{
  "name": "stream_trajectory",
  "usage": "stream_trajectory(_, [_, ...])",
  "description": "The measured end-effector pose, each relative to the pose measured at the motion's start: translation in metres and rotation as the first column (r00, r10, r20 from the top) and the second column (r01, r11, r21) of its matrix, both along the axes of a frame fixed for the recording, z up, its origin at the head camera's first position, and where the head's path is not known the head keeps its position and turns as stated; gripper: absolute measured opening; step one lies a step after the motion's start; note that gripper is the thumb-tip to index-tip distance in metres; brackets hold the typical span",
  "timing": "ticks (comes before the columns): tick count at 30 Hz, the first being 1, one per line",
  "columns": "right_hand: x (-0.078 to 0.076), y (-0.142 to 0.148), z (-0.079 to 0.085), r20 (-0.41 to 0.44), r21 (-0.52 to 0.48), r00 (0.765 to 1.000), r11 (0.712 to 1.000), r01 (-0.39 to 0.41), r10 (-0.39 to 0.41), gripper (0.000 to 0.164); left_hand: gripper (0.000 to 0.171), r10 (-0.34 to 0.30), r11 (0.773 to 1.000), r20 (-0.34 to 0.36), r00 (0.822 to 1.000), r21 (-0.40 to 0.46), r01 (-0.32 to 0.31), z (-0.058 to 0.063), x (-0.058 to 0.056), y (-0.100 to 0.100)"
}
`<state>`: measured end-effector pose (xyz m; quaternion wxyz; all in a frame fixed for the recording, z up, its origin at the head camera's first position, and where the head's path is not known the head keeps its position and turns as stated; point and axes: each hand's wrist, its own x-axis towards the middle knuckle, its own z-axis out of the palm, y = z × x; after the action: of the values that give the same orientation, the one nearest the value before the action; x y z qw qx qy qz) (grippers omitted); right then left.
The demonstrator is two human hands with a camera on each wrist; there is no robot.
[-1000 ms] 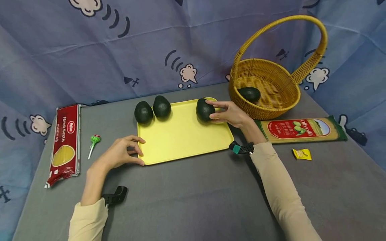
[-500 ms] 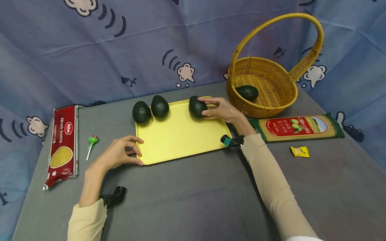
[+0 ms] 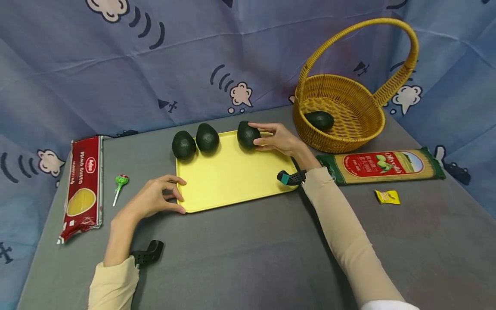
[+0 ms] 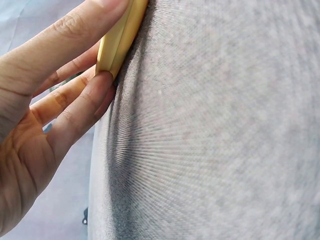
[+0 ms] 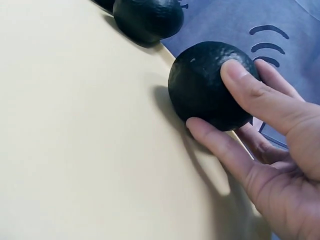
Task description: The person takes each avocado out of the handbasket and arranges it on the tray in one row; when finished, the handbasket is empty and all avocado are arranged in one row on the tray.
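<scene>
A dark green avocado (image 3: 248,135) is held between the thumb and fingers of my right hand (image 3: 278,139), over the back edge of the yellow tray (image 3: 232,181). In the right wrist view that avocado (image 5: 212,86) casts a shadow on the tray; whether it touches the tray I cannot tell. Two more avocados stand at the tray's back left corner, one at the far left (image 3: 184,145) and one beside it (image 3: 207,138). My left hand (image 3: 159,196) grips the tray's left edge; in the left wrist view its fingertips (image 4: 102,82) meet the yellow rim (image 4: 112,55).
A wicker basket (image 3: 360,112) with a tall handle stands at the back right, an avocado (image 3: 320,120) inside. Before it lie a spaghetti pack (image 3: 387,165) and a yellow wrapped candy (image 3: 387,197). A red pasta pack (image 3: 83,185) and a lollipop (image 3: 121,181) lie left.
My right hand has moved left along the tray's back edge with the avocado, closer to the other two. The left hand has stayed at the tray's left edge.
</scene>
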<state>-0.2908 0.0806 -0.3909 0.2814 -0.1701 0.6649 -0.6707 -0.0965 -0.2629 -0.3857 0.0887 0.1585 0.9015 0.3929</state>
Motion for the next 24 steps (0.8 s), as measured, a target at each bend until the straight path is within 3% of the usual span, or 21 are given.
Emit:
stream_trajectory(5, [-0.003, -0.009, -0.001, 0.008, -0.013, 1.000, 1.000, 0.011, -0.011, 0.059, 0.022, -0.001, 1.000, -0.011, 1.000, 0.000, 0.001, 0.000, 0.000, 0.000])
stream_trajectory(14, [-0.004, -0.030, 0.002, 0.000, -0.001, 0.999, 0.999, -0.038, 0.038, 0.060, 0.022, -0.005, 1.000, -0.024, 1.000, -0.011, 0.005, 0.000, 0.000, 0.000])
stream_trajectory(24, [-0.004, -0.049, -0.003, -0.003, -0.018, 1.000, 1.000, -0.006, 0.006, 0.061, 0.022, -0.007, 1.000, -0.040, 0.999, -0.030, 0.006, -0.001, -0.001, 0.000])
